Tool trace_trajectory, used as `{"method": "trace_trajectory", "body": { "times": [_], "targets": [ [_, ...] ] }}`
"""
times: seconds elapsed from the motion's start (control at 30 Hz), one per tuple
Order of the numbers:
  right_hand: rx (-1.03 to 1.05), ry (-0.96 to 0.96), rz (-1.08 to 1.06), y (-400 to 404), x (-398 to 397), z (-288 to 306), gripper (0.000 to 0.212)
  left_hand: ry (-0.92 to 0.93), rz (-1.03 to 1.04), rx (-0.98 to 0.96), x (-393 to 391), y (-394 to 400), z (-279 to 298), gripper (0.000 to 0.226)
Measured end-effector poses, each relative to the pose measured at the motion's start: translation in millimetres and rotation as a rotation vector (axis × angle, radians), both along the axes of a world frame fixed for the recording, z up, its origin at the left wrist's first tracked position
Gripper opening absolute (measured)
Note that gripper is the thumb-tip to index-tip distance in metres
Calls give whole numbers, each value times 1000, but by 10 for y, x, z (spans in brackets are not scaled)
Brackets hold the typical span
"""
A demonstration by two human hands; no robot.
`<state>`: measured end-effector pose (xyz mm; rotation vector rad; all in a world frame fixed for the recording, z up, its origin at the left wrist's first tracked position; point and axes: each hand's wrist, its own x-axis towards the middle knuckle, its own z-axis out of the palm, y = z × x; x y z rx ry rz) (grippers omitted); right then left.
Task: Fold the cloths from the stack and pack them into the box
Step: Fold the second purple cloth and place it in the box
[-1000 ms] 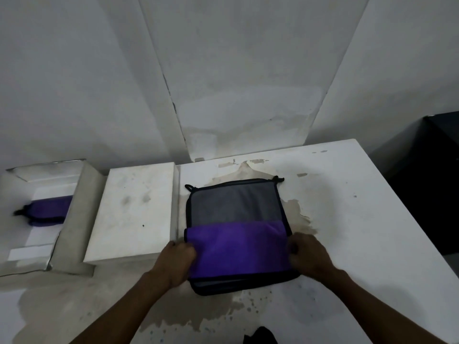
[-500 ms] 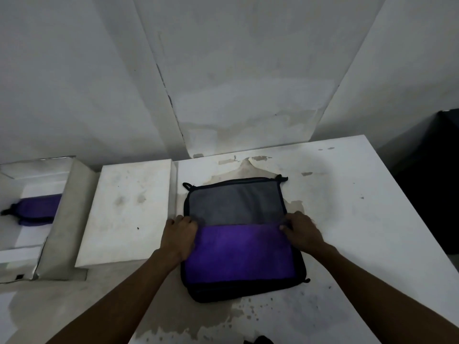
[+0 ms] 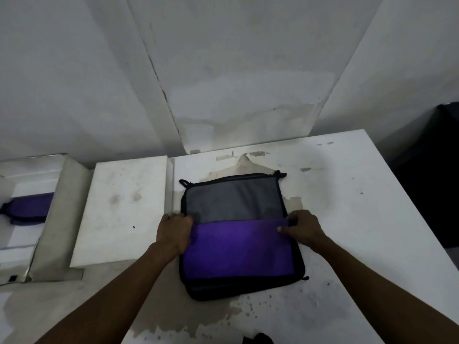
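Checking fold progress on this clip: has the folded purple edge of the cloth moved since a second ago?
Yes. The purple edge has travelled away from the person, up the grey cloth toward its far black trim, with the left hand and right hand pinching its two corners.

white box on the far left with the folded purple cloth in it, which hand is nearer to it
Left. The left hand grips the left end of the purple cloth on the stack, the side toward the white box. The right hand pinches the cloth's right end, farther away.
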<state>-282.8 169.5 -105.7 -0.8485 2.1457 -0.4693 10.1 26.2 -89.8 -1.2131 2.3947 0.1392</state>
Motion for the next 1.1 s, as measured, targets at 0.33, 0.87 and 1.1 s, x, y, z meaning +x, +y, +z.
{"method": "trace_trajectory", "body": {
  "times": [0.33,0.87,1.1],
  "targets": [
    [-70,7,54,53,41,16,40,66,53,152,0,-85,-27,26],
    [-214,-324,-107,206,49,111,15,412,280,348,121,-36,91,14],
    [-60,-488,-194,286,111,100,36,730,867,616,146,110,61,39]
  ]
}}
